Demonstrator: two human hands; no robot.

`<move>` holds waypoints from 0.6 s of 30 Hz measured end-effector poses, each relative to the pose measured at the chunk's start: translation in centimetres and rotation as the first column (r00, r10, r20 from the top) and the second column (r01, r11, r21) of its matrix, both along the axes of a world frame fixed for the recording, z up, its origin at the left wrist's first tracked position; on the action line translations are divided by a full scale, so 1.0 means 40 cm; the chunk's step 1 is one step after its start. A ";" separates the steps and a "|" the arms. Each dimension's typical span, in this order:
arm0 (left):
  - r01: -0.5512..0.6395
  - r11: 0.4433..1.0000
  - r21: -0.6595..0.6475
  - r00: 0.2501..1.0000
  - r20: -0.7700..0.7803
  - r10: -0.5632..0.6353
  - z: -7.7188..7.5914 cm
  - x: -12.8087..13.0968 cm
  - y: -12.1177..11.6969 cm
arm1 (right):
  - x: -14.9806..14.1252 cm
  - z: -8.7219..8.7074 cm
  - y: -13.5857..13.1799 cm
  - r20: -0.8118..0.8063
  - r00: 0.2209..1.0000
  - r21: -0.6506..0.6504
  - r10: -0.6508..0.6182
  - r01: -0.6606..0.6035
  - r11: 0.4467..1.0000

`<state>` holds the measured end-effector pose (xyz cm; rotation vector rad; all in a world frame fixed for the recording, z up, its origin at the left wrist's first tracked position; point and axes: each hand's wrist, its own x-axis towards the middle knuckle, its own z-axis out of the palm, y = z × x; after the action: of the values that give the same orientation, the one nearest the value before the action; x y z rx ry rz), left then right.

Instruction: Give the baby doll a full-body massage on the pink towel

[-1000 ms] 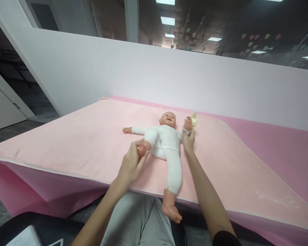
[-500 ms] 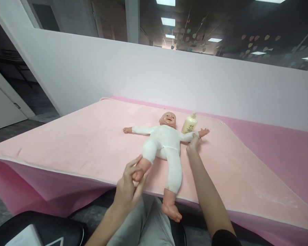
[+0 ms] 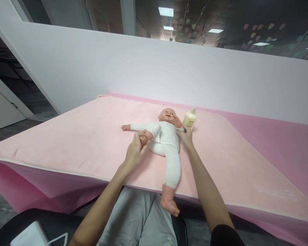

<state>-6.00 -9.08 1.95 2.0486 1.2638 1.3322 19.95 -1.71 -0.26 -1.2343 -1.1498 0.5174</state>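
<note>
A baby doll [image 3: 168,136] with a white cloth body lies on its back, its head toward the wall. My left hand [image 3: 136,147] is closed around its foot on the left side, with that leg bent up toward the belly. My right hand [image 3: 186,136] grips the doll's arm on the right side, which is folded so the doll's hand lies in front of its chin. The other arm stretches out to the left. The other leg lies straight, its foot hanging past the table's near edge. Just behind my right hand stands a pale yellow pump bottle [image 3: 190,119].
A light pink mat [image 3: 74,136] covers the table over a darker pink cloth [image 3: 284,136]. A white wall [image 3: 143,68] with a window above it rises behind. At lower left, a white box-shaped device [image 3: 30,235] with a cable rests on a black chair [image 3: 51,218].
My left hand has pushed the doll's leg up and away from me, bending it. My right hand has brought the doll's outstretched arm inward across its chest. The view has shifted slightly.
</note>
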 end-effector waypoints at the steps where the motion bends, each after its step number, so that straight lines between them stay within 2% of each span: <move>1: -0.021 0.999 0.029 1.000 0.021 0.020 -0.005 -0.006 -0.023 | 0.009 -0.005 0.008 -0.100 0.994 -0.007 -0.053 0.053 0.999; 4: -0.083 0.991 0.108 0.993 0.098 0.073 -0.024 -0.018 -0.107 | 0.031 -0.017 0.024 -0.304 0.935 -0.030 -0.185 0.184 0.982; 7: -0.127 0.976 0.177 0.985 0.136 0.103 -0.061 -0.021 -0.204 | 0.043 -0.027 0.026 -0.439 0.840 -0.107 -0.320 0.304 0.947; 9: -0.144 0.969 0.201 0.983 0.142 0.116 -0.092 -0.018 -0.263 | 0.048 -0.033 0.023 -0.463 0.771 -0.188 -0.437 0.396 0.899; 11: -0.198 0.960 0.198 0.972 0.167 0.166 -0.121 -0.014 -0.305 | 0.052 -0.039 0.019 -0.424 0.739 -0.219 -0.523 0.477 0.851; 14: -0.277 0.943 0.185 0.951 0.196 0.241 -0.136 -0.010 -0.325 | 0.047 -0.043 0.009 -0.374 0.739 -0.213 -0.561 0.520 0.827; 16: -0.273 0.940 0.202 0.952 0.197 0.234 -0.121 -0.008 -0.308 | 0.032 -0.043 -0.002 -0.338 0.737 -0.207 -0.585 0.548 0.810; 18: -0.257 0.941 0.219 0.955 0.205 0.213 -0.088 -0.001 -0.270 | 0.007 -0.042 -0.018 -0.229 0.784 -0.124 -0.578 0.565 0.816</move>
<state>-6.05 -19.89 -1.59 1.9216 1.3552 1.8200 20.24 -2.42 -1.92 -1.4334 -0.4954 0.2283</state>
